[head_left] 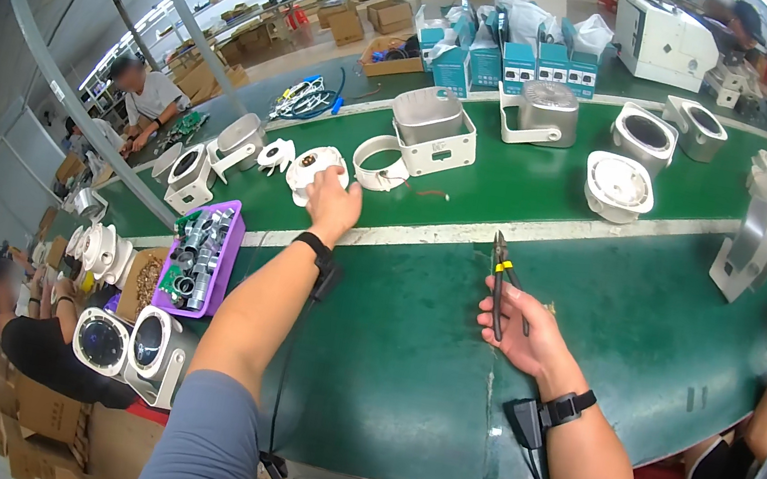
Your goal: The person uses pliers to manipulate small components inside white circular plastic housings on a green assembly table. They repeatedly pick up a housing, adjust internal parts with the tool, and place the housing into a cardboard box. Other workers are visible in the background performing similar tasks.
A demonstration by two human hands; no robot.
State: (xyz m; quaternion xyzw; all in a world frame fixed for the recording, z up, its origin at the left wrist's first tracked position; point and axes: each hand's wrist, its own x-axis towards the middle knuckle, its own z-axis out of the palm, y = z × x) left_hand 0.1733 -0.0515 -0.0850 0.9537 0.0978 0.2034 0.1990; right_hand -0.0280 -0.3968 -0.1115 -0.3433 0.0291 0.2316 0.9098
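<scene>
My left hand (pixel 333 206) reaches out over the pale strip on the bench, its fingers closed on the near right edge of a white round housing (pixel 308 164) with a brassy centre. A white ring bracket (pixel 378 166) lies just right of that hand, and a small white part (pixel 274 155) sits left of the housing. Above the near green mat, my right hand (pixel 527 332) is palm up and grips a pair of pliers (pixel 500 277) with black and yellow handles. The pliers' jaws point away from me and hold nothing visible.
A purple tray (pixel 222 263) of metal cylinders stands at left, near two lamp-like units (pixel 148 342). Bracketed metal housings (pixel 547 113) line the far belt. Behind are blue boxes (pixel 519 67) and a white machine (pixel 662 43). Other people sit at both sides.
</scene>
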